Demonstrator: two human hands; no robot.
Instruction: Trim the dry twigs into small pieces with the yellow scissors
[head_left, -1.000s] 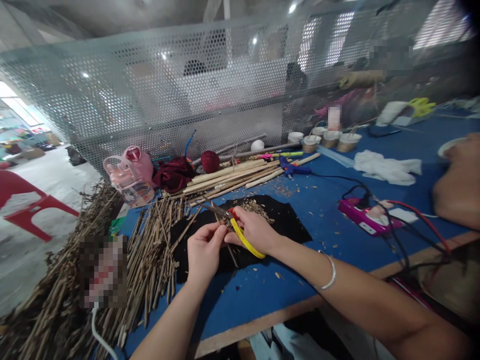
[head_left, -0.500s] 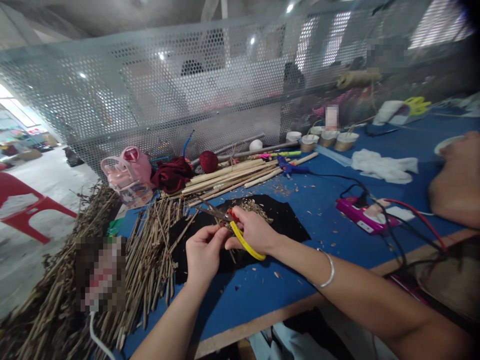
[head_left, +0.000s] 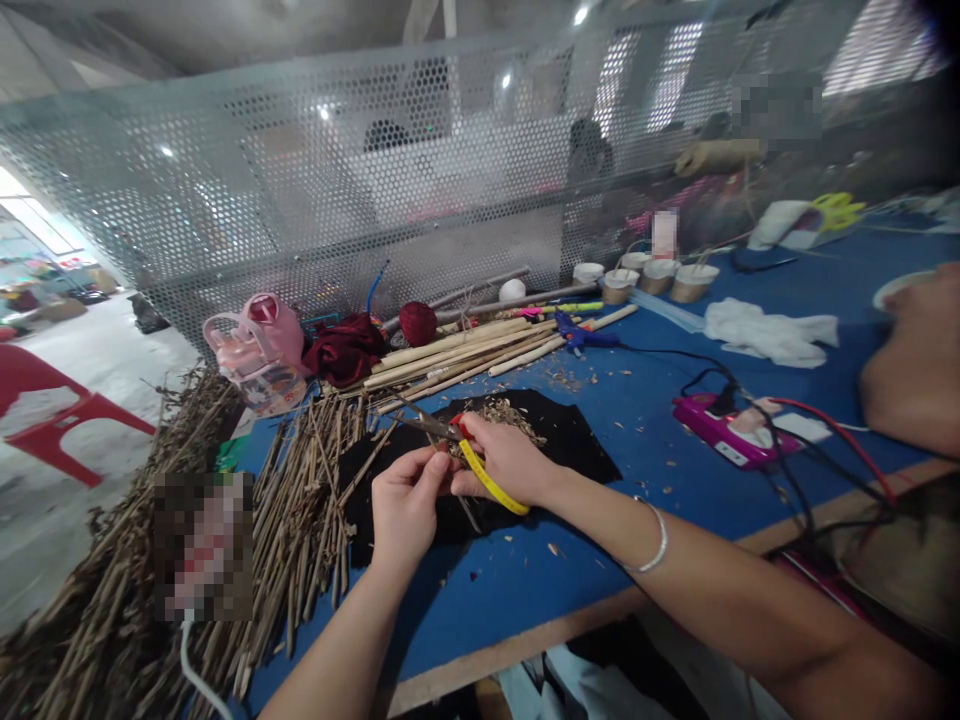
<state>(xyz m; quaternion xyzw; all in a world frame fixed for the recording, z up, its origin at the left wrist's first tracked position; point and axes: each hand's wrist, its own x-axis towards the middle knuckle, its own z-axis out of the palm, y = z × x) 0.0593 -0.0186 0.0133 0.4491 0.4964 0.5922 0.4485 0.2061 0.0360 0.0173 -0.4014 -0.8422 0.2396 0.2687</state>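
My right hand (head_left: 506,462) is wrapped round the scissors (head_left: 487,475), which have yellow handles with a bit of red. Their dark blades (head_left: 424,420) point to the upper left and stand apart. Close beside it, my left hand (head_left: 409,500) pinches a thin dry stalk (head_left: 470,515), most of it hidden by the fingers. One end of the stalk sticks out below the hands. Both hands are over a black cloth (head_left: 585,450) with a heap of dry plant scraps (head_left: 517,415) on it. Left of the cloth lies a bundle of dry stalks (head_left: 300,520).
Pale sticks (head_left: 457,355), a blue glue gun (head_left: 577,332) and dark red yarn (head_left: 417,323) lie behind the cloth. A purple power strip (head_left: 731,430) with cables is on the right. Paper cups (head_left: 690,282) and white gloves (head_left: 772,332) are farther back. Another person's hand (head_left: 911,370) is at the right edge.
Both hands stay almost in place. The stalk's lower end has shifted slightly down and right.
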